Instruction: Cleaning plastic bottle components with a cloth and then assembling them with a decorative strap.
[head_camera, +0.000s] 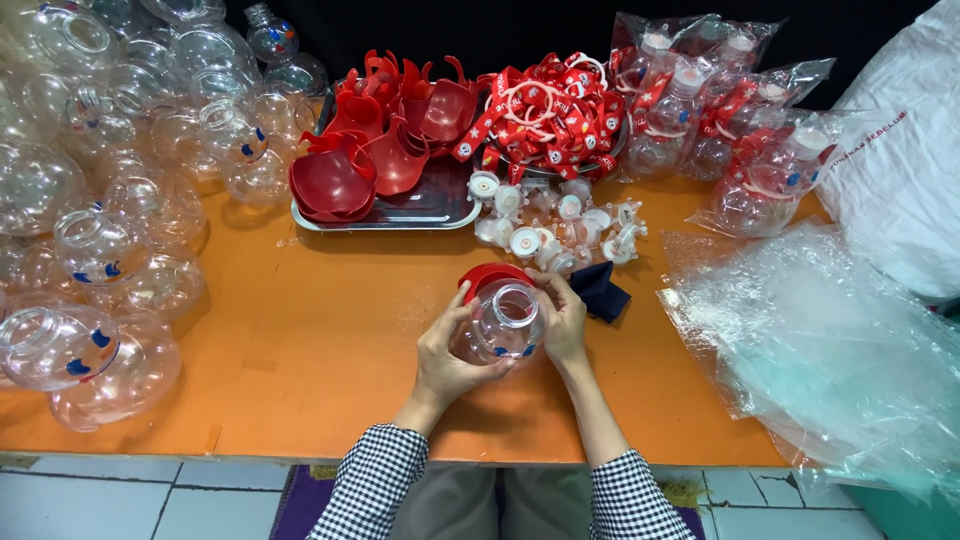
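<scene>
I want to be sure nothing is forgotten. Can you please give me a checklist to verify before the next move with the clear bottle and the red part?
1. Both hands on the clear bottle: ok. The left hand cups its side, the right hand grips the other side.
2. Red part at the bottle: ok, it sits against the far side; whether it is fully seated, cannot tell.
3. Bottle mouth open and uncapped: ok.
4. White caps within reach: ok, piled just beyond the hands.
5. More red parts in the tray: ok.
6. Dark cloth clear of the work: not ok, it lies right beside the right hand.
</scene>
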